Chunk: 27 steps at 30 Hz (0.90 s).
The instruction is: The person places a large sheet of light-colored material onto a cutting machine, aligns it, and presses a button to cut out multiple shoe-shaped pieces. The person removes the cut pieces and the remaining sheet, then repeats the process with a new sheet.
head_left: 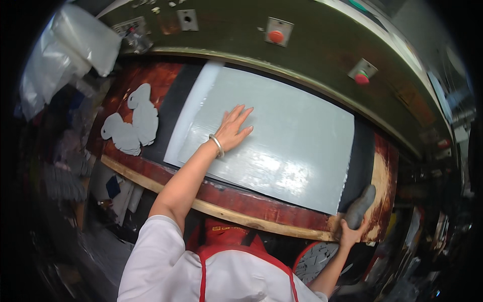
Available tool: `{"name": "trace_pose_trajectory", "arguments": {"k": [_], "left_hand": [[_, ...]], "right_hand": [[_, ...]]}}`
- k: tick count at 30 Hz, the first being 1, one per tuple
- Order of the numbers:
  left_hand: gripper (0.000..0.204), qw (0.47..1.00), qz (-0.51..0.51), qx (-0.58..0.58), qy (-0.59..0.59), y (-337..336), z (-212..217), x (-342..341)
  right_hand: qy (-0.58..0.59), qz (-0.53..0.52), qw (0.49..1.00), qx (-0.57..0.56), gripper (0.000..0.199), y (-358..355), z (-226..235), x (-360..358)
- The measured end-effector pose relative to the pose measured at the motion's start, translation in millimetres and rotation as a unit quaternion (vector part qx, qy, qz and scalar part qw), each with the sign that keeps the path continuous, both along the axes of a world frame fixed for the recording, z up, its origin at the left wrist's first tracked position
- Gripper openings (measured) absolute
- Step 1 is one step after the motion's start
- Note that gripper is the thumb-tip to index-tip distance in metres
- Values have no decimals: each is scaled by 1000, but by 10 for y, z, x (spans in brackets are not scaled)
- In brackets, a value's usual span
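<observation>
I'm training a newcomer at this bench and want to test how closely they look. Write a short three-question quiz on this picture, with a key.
1. What is the right hand holding?
2. True or false: the left hand is open, with the large grey sheet beneath it.
3. Where do the light grey cut-outs lie, relative to that sheet? A) On top of it. B) To its right. C) To its left.

Key:
1. A dark grey elongated piece, gripped near its lower end in the picture.
2. True.
3. C.
</observation>
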<state>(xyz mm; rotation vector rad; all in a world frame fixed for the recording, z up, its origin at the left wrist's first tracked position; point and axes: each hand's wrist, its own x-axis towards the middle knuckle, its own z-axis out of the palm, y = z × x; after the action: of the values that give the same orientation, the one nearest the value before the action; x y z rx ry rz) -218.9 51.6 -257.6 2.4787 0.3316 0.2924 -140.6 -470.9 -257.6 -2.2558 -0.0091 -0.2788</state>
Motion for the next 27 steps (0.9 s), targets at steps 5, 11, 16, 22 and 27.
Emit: {"name": "trace_pose_trajectory", "arguments": {"k": [5,11,16,22,27], "left_hand": [[60,980,90,150,94,566,138,-979],[67,980,105,164,49,420,-169,-1174],[61,984,113,136,23,409,-232,-1091],[62,987,126,101,1,490,-256,-1041],[62,986,133,102,19,521,-209,-906]], "right_hand": [[-2,12,995,101,73,340,433,-236],[35,255,902,348,90,1856,563,-565],[149,353,850,361,89,3446,443,-480],[-75,358,930,-42,84,4650,218,-644],[-90,365,923,-83,97,4766,208,-577]]}}
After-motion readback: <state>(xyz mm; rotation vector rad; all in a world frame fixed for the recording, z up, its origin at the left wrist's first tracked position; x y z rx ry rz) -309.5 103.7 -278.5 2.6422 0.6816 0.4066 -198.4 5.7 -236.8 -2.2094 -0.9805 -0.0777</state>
